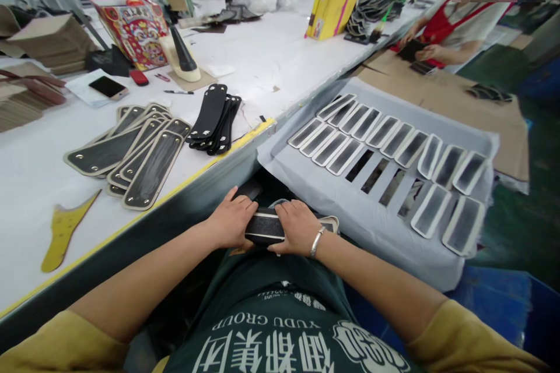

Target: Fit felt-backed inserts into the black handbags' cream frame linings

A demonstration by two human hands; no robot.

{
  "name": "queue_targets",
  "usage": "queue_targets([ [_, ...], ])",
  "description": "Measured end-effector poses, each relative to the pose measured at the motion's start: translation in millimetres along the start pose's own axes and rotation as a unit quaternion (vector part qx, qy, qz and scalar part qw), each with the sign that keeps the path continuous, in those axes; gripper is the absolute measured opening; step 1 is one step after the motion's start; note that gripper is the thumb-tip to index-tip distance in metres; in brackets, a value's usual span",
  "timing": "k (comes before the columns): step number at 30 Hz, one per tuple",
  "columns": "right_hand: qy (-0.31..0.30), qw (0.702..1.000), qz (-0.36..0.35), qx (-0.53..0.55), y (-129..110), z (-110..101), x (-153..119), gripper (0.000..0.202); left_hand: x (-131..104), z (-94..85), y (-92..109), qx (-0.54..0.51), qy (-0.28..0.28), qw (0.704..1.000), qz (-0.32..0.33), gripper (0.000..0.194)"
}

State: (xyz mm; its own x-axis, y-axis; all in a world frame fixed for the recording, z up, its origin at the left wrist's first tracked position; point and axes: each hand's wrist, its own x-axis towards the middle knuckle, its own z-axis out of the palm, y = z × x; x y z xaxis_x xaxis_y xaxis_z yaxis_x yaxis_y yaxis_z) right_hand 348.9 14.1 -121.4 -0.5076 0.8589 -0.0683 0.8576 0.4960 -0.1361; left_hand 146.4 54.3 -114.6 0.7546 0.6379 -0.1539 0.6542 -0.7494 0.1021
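Close to my apron, a dark strap-like piece with pale edges (265, 225) lies across between my two hands. My left hand (231, 219) grips its left end with the thumb below and fingers on top. Around its right part my right hand (299, 227) is closed the same way; a pale curved end sticks out past the wrist. What lies under the piece is mostly hidden. To the right, a grey-white sheet (315, 178) bears rows of pale-rimmed dark rectangular pieces (343, 156) and has several cut-out slots.
On the white table (258, 64) lie dark strips with beige edges (153, 172), black strips (210, 113), a yellow template (67, 233), a phone (108, 87) and a yellow box (332, 9). The table's yellow-taped edge runs beside my left arm. A co-worker's hands (422, 52) hold dark pieces at upper right.
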Motion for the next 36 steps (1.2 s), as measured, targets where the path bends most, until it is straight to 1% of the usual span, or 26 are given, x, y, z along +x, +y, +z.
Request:
queue_targets([
  [4,0.0,1.0,0.005,-0.006,-4,1,2,0.066,2,0.0,6,0.036,0.0,0.999,-0.01,0.064],
  [7,-0.003,1.0,0.009,-0.01,-7,1,2,0.064,5,-0.4,15,0.063,0.005,0.998,-0.021,0.057],
  [9,-0.003,1.0,0.007,-0.008,-6,0,1,0.065,7,-0.4,22,0.08,0.01,0.996,-0.03,0.055],
  [11,-0.004,1.0,-0.007,-0.002,0,0,-5,0.072,7,0.4,29,0.089,0.02,0.995,-0.035,0.055],
  [13,-0.01,1.0,-0.02,0.004,11,-2,-16,0.082,6,2.1,34,0.087,0.034,0.995,-0.04,0.06],
  [15,-0.025,1.0,-0.012,0.011,23,-5,-30,0.088,5,4.8,38,0.075,0.043,0.995,-0.049,0.07],
  [18,-0.046,0.999,0.014,0.013,36,-12,-49,0.087,10,9.8,48,0.043,0.046,0.997,-0.042,0.087],
  [20,-0.05,0.999,0.019,0.009,39,-14,-55,0.084,19,12.5,59,0.014,0.047,0.998,-0.026,0.091],
  [22,-0.046,0.999,0.018,0.005,38,-14,-56,0.083,31,14.4,73,-0.012,0.053,0.998,-0.014,0.086],
  [25,-0.029,0.999,0.015,0.011,40,-13,-56,0.084,44,16.3,89,-0.027,0.064,0.997,-0.012,0.073],
  [27,-0.016,0.999,0.026,0.033,48,-16,-61,0.088,47,17.0,93,-0.023,0.07,0.997,-0.013,0.066],
  [29,0.017,0.994,0.075,0.077,61,-22,-74,0.087,48,16.8,93,-0.014,0.072,0.997,-0.01,0.062],
  [30,0.046,0.986,0.117,0.107,70,-24,-83,0.083,48,16.3,92,-0.009,0.07,0.997,-0.01,0.061],
  [31,0.085,0.973,0.165,0.141,78,-25,-93,0.077,49,15.5,93,-0.005,0.066,0.998,-0.011,0.061],
  [32,0.126,0.953,0.211,0.179,85,-24,-105,0.069,50,14.6,93,-0.001,0.059,0.998,-0.013,0.061],
  [34,0.198,0.9,0.285,0.264,94,-15,-128,0.057,53,13.4,97,0.008,0.044,0.999,-0.024,0.061],
  [36,0.224,0.847,0.322,0.359,94,2,-145,0.052,57,14.3,103,0.016,0.037,0.998,-0.038,0.063],
])
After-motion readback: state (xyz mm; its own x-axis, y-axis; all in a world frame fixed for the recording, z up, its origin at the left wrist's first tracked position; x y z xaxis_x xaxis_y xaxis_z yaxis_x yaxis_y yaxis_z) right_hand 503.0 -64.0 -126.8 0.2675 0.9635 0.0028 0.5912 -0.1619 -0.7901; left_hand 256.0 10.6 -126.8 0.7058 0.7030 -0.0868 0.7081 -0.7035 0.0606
